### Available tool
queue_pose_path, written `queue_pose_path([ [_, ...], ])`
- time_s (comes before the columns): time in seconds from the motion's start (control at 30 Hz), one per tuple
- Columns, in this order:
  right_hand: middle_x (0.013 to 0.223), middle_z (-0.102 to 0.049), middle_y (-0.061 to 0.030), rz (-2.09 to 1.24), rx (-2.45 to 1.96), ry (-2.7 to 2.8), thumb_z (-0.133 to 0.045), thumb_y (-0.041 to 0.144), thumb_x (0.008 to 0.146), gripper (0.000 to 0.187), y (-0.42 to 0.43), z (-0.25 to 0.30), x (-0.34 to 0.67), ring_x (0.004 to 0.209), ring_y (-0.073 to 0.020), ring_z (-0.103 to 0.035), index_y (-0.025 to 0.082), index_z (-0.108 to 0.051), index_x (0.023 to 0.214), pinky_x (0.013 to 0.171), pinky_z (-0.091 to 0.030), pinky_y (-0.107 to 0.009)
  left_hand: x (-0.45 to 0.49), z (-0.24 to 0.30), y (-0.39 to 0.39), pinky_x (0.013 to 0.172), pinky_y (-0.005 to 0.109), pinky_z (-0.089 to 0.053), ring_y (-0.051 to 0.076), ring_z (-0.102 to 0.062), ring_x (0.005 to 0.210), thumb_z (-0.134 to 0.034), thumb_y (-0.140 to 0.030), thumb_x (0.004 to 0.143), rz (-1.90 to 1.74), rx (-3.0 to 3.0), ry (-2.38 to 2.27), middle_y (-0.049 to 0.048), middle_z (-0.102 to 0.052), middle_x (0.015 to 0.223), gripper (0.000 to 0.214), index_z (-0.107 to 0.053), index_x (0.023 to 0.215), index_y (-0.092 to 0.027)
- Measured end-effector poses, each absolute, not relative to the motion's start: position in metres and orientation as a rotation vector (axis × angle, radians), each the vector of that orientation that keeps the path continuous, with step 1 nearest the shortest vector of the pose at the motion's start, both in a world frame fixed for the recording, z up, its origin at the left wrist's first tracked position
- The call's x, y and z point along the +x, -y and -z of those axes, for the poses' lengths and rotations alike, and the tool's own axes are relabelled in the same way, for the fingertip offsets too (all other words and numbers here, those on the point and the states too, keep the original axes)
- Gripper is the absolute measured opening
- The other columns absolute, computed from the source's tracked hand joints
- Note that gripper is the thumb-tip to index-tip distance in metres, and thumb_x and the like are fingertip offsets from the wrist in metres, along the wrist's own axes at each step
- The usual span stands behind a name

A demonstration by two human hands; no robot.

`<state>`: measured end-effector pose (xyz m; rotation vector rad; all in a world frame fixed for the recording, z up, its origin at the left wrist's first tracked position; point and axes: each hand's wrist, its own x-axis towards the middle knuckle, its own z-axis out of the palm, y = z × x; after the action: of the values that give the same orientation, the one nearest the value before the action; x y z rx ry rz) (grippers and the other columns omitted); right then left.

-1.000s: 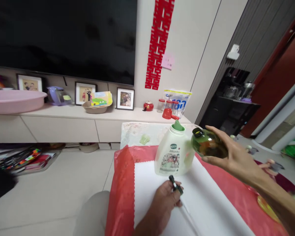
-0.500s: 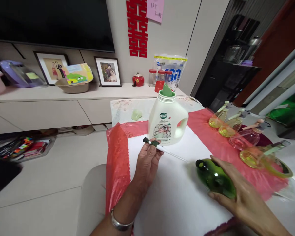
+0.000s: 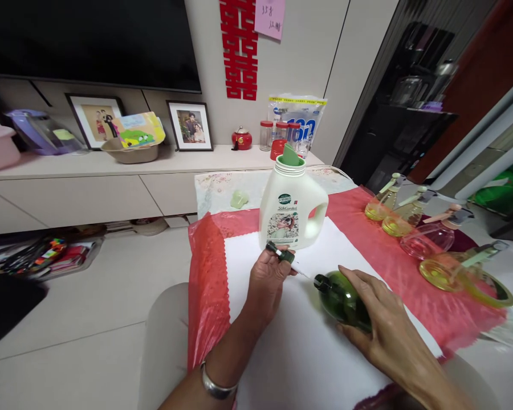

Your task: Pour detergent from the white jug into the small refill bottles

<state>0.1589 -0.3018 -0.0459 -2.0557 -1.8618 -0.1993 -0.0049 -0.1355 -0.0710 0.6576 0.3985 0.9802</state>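
My left hand (image 3: pixel 270 279) pinches a dark green pump head (image 3: pixel 281 251) with a white body and a thin dip tube. That tube points down to the right, and its far end is at the mouth of the green bottle (image 3: pixel 341 302); whether the tip is inside I cannot tell. Fingers of my right hand (image 3: pixel 380 319) wrap round the bottle, which is tilted with its neck toward my left hand. Just behind the pump head stands a large pale detergent jug (image 3: pixel 293 205), uncapped, with a green spout in its neck.
Several pump bottles stand along the right on red plastic sheeting (image 3: pixel 359 222), one being a yellow bottle (image 3: pixel 438 273). White paper (image 3: pixel 299 353) covers the table's middle. A pale green cap-like piece (image 3: pixel 239 199) lies behind on the left. A cabinet (image 3: pixel 89 196) stands beyond.
My right hand has brought the green bottle left toward the pump head. My left hand has shifted slightly right, and the tube's end has reached the bottle's mouth.
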Motion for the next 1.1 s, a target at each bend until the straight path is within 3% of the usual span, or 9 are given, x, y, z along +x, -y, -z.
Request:
queue_pose_path([
  [0.13, 0.146, -0.036, -0.0085, 0.151, -2.038, 1.849, -0.051, 0.039, 0.091, 0.069, 0.290, 0.046, 0.148, 0.130, -0.0290, -0.040, 0.032, -0.026, 0.155, 0.099, -0.046, -0.056, -0.001, 0.075, 0.142, 0.078, 0.027, -0.046, 0.012, -0.060, 0.083, -0.090, -0.029, 0.066, -0.934, 0.716, -0.376, 0.0007, -0.070, 0.091, 0.039, -0.072, 0.099, -0.019],
  [0.33, 0.141, -0.040, -0.0090, 0.140, -1.966, 1.824, -0.053, 0.041, 0.092, 0.071, 0.276, 0.049, 0.137, 0.125, -0.0273, -0.044, 0.030, -0.024, 0.157, 0.095, -0.049, -0.050, 0.000, 0.079, 0.144, 0.094, 0.034, -0.043, 0.018, -0.063, 0.095, -0.091, -0.031, 0.065, -0.875, 0.749, -0.329, 0.0036, -0.073, 0.095, 0.040, -0.074, 0.099, -0.018],
  [0.6, 0.144, -0.043, -0.0090, 0.151, -1.805, 1.810, -0.052, 0.049, 0.099, 0.071, 0.272, 0.054, 0.139, 0.130, -0.0274, -0.045, 0.025, -0.021, 0.158, 0.100, -0.048, -0.048, -0.002, 0.078, 0.144, 0.100, 0.036, -0.040, 0.020, -0.063, 0.101, -0.088, -0.031, 0.069, -0.864, 0.743, -0.296, 0.0045, -0.074, 0.101, 0.038, -0.074, 0.103, -0.020],
  [0.83, 0.144, -0.043, -0.0072, -0.158, -1.612, 1.701, -0.063, 0.052, 0.096, 0.069, 0.267, 0.068, 0.145, 0.131, -0.0219, -0.048, 0.027, -0.033, 0.154, 0.107, -0.049, -0.033, -0.007, 0.074, 0.147, 0.104, 0.041, -0.039, 0.026, -0.061, 0.113, -0.081, -0.037, 0.078, -0.772, 0.708, -0.188, 0.0072, -0.071, 0.111, 0.038, -0.068, 0.111, -0.022],
  [1.0, 0.149, -0.038, -0.0095, -0.536, -1.459, 1.568, -0.062, 0.052, 0.097, 0.071, 0.262, 0.080, 0.146, 0.138, -0.0255, -0.040, 0.026, -0.031, 0.155, 0.116, -0.041, -0.041, -0.006, 0.071, 0.149, 0.103, 0.040, -0.042, 0.025, -0.062, 0.111, -0.078, -0.035, 0.082, -0.774, 0.740, -0.153, 0.0057, -0.072, 0.108, 0.036, -0.064, 0.112, -0.023],
  [1.1, 0.151, -0.035, -0.0090, -0.329, -1.598, 1.602, -0.054, 0.046, 0.102, 0.063, 0.264, 0.082, 0.136, 0.140, -0.0275, -0.037, 0.029, -0.028, 0.157, 0.115, -0.041, -0.049, -0.004, 0.073, 0.149, 0.100, 0.036, -0.043, 0.021, -0.063, 0.105, -0.079, -0.033, 0.080, -0.835, 0.720, -0.222, 0.0032, -0.071, 0.104, 0.034, -0.063, 0.108, -0.023],
])
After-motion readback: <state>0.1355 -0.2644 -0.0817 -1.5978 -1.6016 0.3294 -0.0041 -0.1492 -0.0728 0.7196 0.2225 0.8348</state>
